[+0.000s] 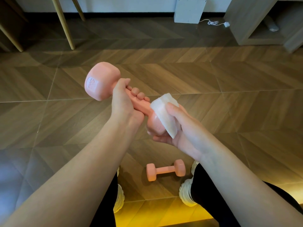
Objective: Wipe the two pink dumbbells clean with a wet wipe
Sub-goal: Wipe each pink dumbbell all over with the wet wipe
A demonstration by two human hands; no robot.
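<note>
I am watching the left hand (122, 102) closing its grip firmly round the handle of the raised dumbbell (100, 81). It is holding the bar slanted, one head up at ten o'clock and the other dropping towards four. I am reading that tilt as a way of offering the lower head to the other hand. The right hand (178, 128) is cupping that lower head from beneath, its grip clamped on the folded wet wipe (164, 115), with the thumb pressing the wipe onto the pink surface. I am judging the wiping of this head to be the step in hand. The second dumbbell (165, 169) is lying on the floor (229, 95) at six o'clock, between two pale shoes (186, 195) and well apart from both hands. I am not able to tell whether it is already clean. The left fingers are hiding most of the handle, and the wipe and palm are covering the underside of the lower head. The raised mark on the upper head is blurring too much to read, and the frame's lower edge is cutting off both forearms.
</note>
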